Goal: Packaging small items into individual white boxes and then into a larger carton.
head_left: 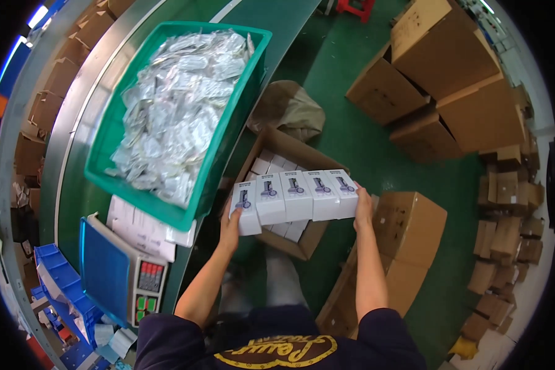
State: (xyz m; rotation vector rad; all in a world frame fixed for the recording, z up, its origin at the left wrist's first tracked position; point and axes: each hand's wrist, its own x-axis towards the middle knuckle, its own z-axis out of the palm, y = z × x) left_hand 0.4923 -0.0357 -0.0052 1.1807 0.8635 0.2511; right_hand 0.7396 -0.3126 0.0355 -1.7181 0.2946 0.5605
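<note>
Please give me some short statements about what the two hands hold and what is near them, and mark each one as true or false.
1. The left hand and right hand press a row of five small white cardboard boxes between them. True.
2. The row is held above an open brown cardboard carton with more white boxes inside. True.
3. The large green plastic crate is filled with red bottles. False: it holds clear plastic bags.
4. The blue weighing scale is at the person's right. False: it is at the left.

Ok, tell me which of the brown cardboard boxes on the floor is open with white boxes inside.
The open carton right under the held row of white boxes; the other cartons look shut.
</note>
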